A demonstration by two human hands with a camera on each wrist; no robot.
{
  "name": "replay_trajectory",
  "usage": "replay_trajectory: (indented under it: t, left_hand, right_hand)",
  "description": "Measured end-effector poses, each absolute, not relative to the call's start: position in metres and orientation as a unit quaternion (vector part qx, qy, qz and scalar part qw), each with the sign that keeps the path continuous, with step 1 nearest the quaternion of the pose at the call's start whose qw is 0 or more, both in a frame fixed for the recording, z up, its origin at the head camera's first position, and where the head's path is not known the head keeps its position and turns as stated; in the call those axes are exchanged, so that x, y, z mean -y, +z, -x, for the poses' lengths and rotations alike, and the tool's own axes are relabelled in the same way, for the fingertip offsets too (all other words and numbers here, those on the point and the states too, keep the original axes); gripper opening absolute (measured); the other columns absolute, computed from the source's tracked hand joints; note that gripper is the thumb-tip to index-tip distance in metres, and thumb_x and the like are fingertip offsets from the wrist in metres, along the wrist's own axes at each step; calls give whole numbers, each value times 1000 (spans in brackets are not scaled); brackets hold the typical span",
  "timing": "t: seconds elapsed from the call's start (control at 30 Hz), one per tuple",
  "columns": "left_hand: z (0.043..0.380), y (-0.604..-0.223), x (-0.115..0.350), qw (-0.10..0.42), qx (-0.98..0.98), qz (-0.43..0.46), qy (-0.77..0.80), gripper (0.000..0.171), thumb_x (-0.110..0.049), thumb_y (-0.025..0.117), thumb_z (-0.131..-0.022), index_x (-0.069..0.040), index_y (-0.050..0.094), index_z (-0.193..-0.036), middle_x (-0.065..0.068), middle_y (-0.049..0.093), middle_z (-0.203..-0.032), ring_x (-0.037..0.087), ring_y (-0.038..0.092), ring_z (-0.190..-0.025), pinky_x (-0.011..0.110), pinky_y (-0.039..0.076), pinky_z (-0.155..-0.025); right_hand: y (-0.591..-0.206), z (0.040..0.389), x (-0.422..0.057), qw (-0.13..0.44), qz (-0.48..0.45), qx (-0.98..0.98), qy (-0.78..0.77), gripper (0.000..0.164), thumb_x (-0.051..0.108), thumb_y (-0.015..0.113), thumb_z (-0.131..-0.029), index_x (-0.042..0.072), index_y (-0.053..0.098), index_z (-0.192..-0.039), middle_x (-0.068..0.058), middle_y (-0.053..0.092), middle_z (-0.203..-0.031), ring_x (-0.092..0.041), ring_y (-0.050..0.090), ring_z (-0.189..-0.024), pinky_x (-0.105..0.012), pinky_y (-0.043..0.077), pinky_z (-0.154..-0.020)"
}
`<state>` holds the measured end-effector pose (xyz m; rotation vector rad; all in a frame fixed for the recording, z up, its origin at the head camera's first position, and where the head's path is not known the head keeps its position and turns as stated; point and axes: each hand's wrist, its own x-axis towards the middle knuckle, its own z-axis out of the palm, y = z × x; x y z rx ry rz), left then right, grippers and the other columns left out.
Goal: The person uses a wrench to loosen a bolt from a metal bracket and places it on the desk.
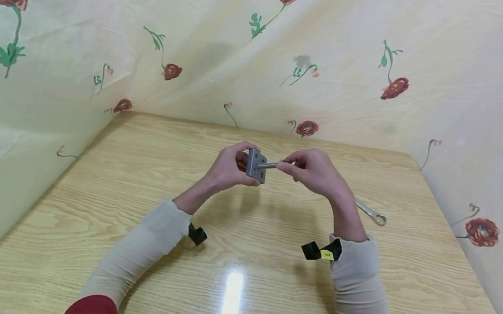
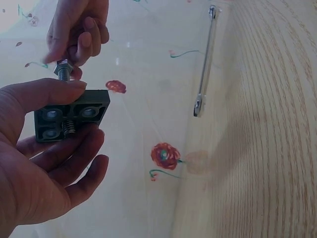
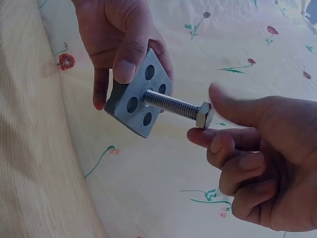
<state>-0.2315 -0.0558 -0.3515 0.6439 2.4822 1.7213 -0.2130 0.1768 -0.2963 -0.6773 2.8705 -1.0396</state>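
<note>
Floral cloth (image 1: 215,70) hangs behind wood-grain table (image 1: 99,186) | left hand (image 1: 227,168) grips edges of gray block (image 3: 139,88) above table | right hand (image 1: 317,172), apart from left, pinches head of bolt (image 3: 173,105); threaded shank enters block's middle | wrench (image 1: 371,212) lies beside right forearm (image 1: 349,217)

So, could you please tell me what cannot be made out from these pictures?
- Head view: wrench, one end hidden behind the right forearm.
- Head view: yellow label, lettering too small to read.
- Left wrist view: plate, partly covered by the left hand.
- Every view: bolt, stretch hidden inside the plate.
</note>
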Motion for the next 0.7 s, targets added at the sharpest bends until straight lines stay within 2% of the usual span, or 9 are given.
replay_trajectory:
  t: [0.2,0.4,0.6,0.7]
  left_hand:
    - [232,-352,56,28,-802,-209,559,66,-2,88,-69,-8,60,-128,21,72,-108,29,69,-93,42,58,-90]
    - [231,-351,57,25,-802,-208,560,66,-2,88,-69,-8,59,-128,21,73,-106,29,70,-92,41,59,-88]
    - [231,-351,57,18,-800,-220,558,65,-2,87,-69,-6,60,-127,21,72,-104,28,70,-91,39,59,-86]
    - [231,-351,57,15,-800,-222,557,64,-1,87,-69,-6,60,-127,22,72,-104,28,70,-90,38,59,-85]
  right_hand:
    - [-297,213,-177,-8,235,-915,-328,20,17,73,-91,5,73,-106,-5,62,-69,-15,51,-58,-25,40,-53]
    - [-296,212,-176,9,209,-918,-336,24,27,68,-95,6,76,-103,-3,57,-63,-14,45,-54,-26,37,-51]
    - [-297,212,-176,-10,231,-915,-329,21,18,73,-91,4,73,-107,-6,63,-70,-15,51,-58,-26,41,-53]
    - [-297,213,-176,-8,225,-917,-330,24,21,73,-91,4,73,-109,-6,63,-69,-15,50,-58,-26,40,-52]
